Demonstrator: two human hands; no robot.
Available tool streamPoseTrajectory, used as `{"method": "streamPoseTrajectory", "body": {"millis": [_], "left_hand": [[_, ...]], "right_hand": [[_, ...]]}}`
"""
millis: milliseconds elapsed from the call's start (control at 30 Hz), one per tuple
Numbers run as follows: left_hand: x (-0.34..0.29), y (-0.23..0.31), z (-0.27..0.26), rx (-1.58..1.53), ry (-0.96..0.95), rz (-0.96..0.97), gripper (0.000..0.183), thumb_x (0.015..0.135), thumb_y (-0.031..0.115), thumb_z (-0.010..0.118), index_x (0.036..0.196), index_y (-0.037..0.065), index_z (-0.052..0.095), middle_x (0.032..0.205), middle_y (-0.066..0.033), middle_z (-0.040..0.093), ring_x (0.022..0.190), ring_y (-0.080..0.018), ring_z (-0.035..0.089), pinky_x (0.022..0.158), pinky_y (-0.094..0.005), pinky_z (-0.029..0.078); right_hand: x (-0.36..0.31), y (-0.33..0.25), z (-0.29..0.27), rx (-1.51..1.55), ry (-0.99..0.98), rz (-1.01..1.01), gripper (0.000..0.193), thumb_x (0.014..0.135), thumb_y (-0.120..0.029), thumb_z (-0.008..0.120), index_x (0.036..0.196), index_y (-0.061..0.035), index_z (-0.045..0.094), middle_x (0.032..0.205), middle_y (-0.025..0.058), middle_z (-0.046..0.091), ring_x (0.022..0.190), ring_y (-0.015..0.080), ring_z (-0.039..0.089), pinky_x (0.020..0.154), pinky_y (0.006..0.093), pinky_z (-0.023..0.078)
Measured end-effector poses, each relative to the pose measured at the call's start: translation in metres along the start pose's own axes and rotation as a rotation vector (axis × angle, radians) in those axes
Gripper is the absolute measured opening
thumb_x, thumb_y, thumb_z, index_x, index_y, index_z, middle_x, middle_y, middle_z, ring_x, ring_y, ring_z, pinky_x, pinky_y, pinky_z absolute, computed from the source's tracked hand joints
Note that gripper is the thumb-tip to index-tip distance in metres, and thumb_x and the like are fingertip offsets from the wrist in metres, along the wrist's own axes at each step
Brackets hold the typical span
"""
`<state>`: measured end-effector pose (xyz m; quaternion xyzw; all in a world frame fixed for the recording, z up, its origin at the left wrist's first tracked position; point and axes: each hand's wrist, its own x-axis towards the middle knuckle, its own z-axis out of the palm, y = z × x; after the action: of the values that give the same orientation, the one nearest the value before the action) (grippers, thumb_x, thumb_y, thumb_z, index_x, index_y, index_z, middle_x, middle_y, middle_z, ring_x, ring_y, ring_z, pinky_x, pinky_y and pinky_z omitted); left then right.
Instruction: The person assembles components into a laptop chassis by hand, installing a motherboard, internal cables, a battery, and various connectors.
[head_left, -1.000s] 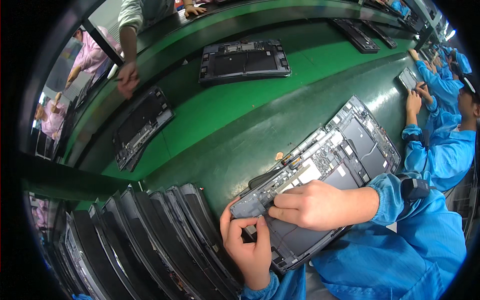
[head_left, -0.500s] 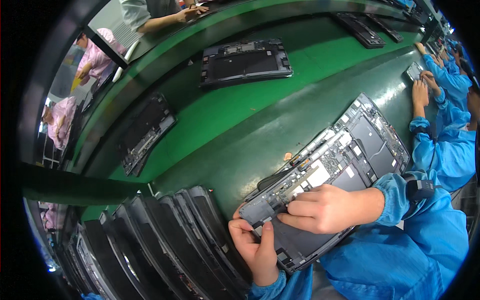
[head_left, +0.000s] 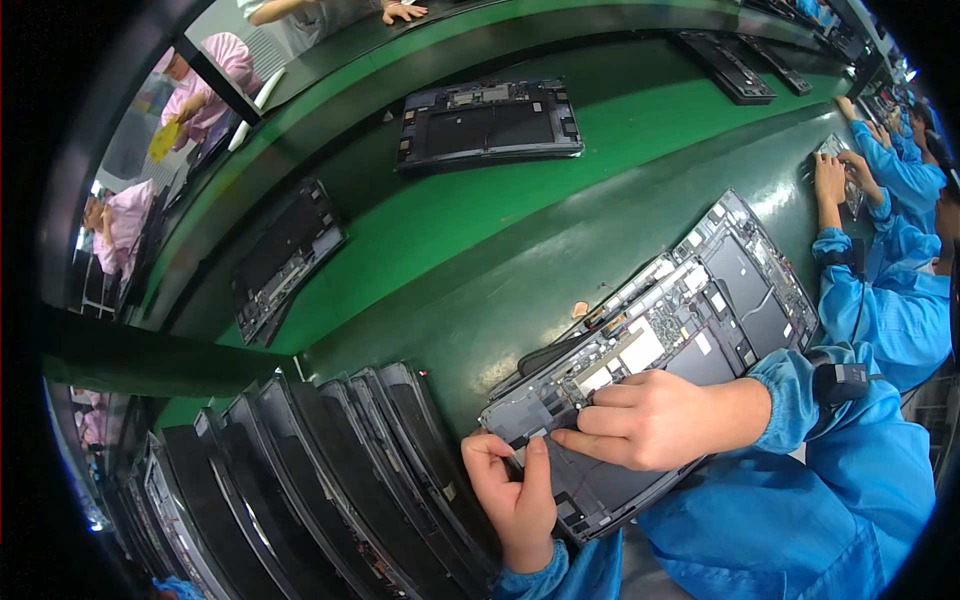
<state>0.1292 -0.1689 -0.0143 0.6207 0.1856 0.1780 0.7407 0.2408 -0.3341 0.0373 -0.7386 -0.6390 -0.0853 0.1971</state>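
Left hand, head view: our hand (head_left: 515, 495) grips the opened device (head_left: 640, 348) by its left corner.
Right hand: ours (head_left: 650, 420) bends its fingers onto the device; we cannot tell whether they pinch anything.
Opened device: before us at the green tabletop (head_left: 440, 300), beside upright dark casings (head_left: 320, 470).

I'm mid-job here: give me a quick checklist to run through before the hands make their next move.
1. Left hand on the left end of the opened device: ok.
2. Right hand over the same device: ok.
3. What its fingers pinch, if anything: cannot tell, hidden.
4. Second opened device separate from the first: not ok, the two overlap in view.
5. Worktop free of loose bits: not ok, a small tan piece lies beyond the device.
6. Co-worker's hands apart from this device: ok.
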Motion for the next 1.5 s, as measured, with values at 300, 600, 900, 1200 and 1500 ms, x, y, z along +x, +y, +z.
{"method": "streamPoseTrajectory", "body": {"millis": [300,600,900,1200,1500], "left_hand": [[-0.003,-0.003,-0.003,-0.059,-0.018,-0.042,0.027,0.091,-0.009,0.057,0.105,0.007,0.041,0.108,-0.0080,0.044,0.103,-0.0168,0.047,0.098,-0.0318,0.038],[-0.007,0.001,-0.001,0.124,-0.025,0.063,0.024,0.092,-0.006,0.060,0.105,0.005,0.043,0.105,-0.0082,0.045,0.099,-0.0147,0.046,0.090,-0.0295,0.040],[-0.010,0.007,0.003,-0.086,0.022,-0.048,0.029,0.097,-0.007,0.046,0.122,0.006,0.039,0.115,-0.0115,0.053,0.102,-0.0141,0.049,0.092,-0.0289,0.040],[-0.014,-0.011,-0.005,-0.043,0.010,0.003,0.033,0.093,-0.008,0.052,0.120,0.006,0.040,0.110,-0.0090,0.049,0.102,-0.0152,0.049,0.092,-0.0304,0.040],[-0.011,-0.007,-0.006,0.040,-0.021,0.018,0.038,0.089,-0.010,0.053,0.120,0.007,0.040,0.110,-0.0085,0.049,0.099,-0.0148,0.050,0.089,-0.0298,0.041]], "right_hand": [[0.005,-0.002,0.004,0.020,0.005,0.035,0.049,0.068,-0.015,0.065,0.114,0.0003,0.072,0.079,0.0012,0.049,0.065,0.0139,0.054,0.047,0.0275,0.046],[0.004,-0.011,0.003,-0.061,-0.046,0.050,0.036,0.075,-0.019,0.064,0.107,-0.0021,0.071,0.085,0.0011,0.056,0.069,0.0141,0.059,0.047,0.0281,0.050],[0.007,-0.012,0.006,-0.061,-0.059,0.044,0.035,0.077,-0.018,0.064,0.106,-0.0005,0.070,0.083,0.0024,0.056,0.070,0.0159,0.062,0.049,0.0300,0.052],[0.012,-0.014,0.000,-0.054,-0.106,0.067,0.035,0.078,-0.018,0.064,0.107,-0.0016,0.071,0.085,0.0032,0.058,0.069,0.0186,0.063,0.049,0.0300,0.051],[0.032,0.013,-0.021,0.131,-0.312,0.109,0.032,0.080,-0.022,0.065,0.109,-0.0149,0.076,0.074,0.0075,0.066,0.065,0.0273,0.071,0.050,0.0398,0.054]]}}
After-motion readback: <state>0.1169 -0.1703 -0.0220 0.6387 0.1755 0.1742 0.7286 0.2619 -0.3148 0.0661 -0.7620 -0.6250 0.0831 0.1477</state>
